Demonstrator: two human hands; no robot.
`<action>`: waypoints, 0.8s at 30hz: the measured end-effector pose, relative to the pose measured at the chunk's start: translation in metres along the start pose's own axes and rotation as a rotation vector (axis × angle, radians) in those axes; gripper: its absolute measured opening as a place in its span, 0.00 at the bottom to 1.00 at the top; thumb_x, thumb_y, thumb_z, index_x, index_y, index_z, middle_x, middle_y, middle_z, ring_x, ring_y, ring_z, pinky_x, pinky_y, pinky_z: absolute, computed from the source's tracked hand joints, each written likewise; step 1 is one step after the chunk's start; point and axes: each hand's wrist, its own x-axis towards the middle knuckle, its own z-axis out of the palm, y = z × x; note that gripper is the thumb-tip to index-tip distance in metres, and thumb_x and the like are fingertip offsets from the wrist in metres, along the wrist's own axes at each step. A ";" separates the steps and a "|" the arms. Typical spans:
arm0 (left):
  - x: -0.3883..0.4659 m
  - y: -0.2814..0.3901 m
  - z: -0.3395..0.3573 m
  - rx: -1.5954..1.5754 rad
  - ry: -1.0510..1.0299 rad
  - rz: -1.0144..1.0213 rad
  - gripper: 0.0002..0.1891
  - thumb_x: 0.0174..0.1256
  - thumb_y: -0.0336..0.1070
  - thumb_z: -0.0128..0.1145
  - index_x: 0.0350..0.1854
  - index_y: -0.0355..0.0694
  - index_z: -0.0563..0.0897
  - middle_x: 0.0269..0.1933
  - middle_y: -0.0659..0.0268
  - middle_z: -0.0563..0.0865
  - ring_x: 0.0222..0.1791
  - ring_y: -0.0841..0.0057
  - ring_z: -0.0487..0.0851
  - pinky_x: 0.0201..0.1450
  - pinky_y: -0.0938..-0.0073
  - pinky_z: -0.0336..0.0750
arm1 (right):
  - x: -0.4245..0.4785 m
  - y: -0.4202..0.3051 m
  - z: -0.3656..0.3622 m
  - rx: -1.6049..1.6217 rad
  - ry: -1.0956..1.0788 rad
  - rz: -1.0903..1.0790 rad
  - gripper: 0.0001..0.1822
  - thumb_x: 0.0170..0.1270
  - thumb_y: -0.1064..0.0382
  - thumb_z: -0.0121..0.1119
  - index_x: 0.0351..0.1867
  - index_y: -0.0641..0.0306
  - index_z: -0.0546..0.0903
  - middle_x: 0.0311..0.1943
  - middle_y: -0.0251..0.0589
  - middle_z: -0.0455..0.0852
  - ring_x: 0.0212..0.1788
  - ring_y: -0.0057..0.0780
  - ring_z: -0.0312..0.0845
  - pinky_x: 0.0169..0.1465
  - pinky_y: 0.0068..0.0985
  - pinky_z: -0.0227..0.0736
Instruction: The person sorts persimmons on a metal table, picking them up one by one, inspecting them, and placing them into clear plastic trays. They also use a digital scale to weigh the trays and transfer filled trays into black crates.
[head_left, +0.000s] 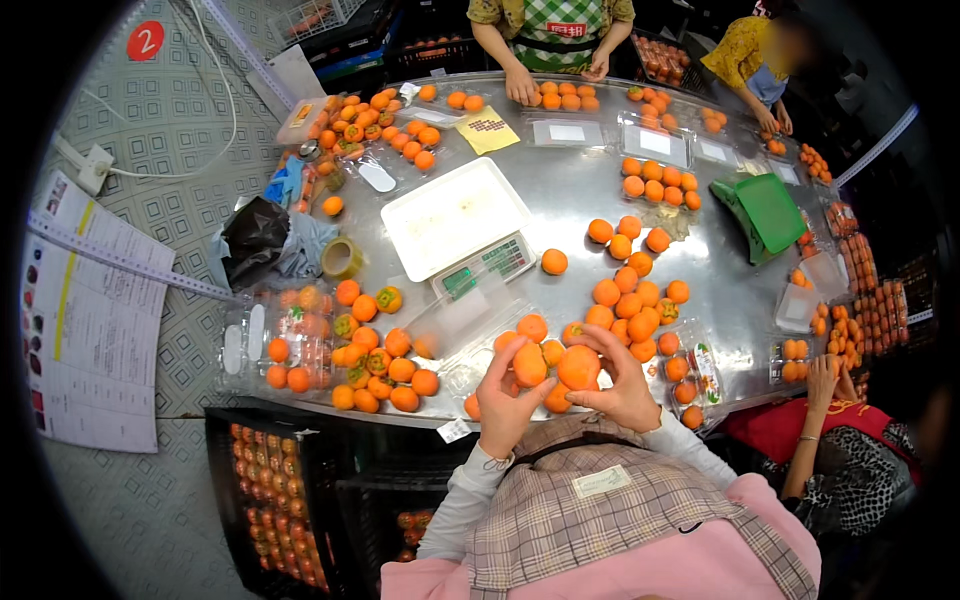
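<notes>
An orange persimmon (529, 365) is held between the thumb and fingers of my left hand (501, 411). Beside it, my right hand (628, 391) grips a second persimmon (578, 367) by its sides. Under and around both hands lie more persimmons, among them one (532, 328) just beyond the left fingers; a clear plastic clamshell (459, 367) shows at the left, partly hidden by my hands and the fruit. A loose heap of persimmons (628, 306) rests beyond my right hand. Another heap (379, 363) lies to the left.
A digital scale (487, 268) with a white tray (457, 214) stands ahead on the metal table (420, 285). Left are packing tape (341, 258) and clamshells (247, 337); right, a filled clamshell (705, 375) and a green scoop-like container (769, 214). Co-workers' hands (520, 82) are across the table.
</notes>
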 end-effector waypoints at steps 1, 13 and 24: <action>0.001 0.001 0.002 0.089 -0.011 0.012 0.37 0.62 0.20 0.73 0.74 0.31 0.72 0.67 0.58 0.80 0.68 0.68 0.81 0.70 0.64 0.79 | -0.001 0.004 -0.005 -0.036 0.047 -0.002 0.53 0.51 0.67 0.84 0.78 0.63 0.65 0.68 0.47 0.81 0.70 0.33 0.78 0.67 0.31 0.76; 0.009 0.016 -0.004 0.836 0.091 0.212 0.35 0.43 0.34 0.84 0.60 0.42 0.85 0.54 0.60 0.81 0.54 0.61 0.83 0.58 0.64 0.80 | -0.002 0.018 -0.001 -0.336 0.132 0.009 0.50 0.49 0.62 0.84 0.75 0.59 0.70 0.63 0.41 0.84 0.66 0.32 0.77 0.58 0.30 0.75; 0.051 -0.054 0.016 0.807 -0.189 0.152 0.31 0.54 0.30 0.74 0.65 0.41 0.81 0.57 0.56 0.80 0.60 0.55 0.79 0.64 0.60 0.76 | -0.002 0.096 -0.097 -0.506 0.456 0.290 0.36 0.51 0.60 0.80 0.65 0.62 0.81 0.49 0.41 0.90 0.41 0.29 0.84 0.44 0.27 0.80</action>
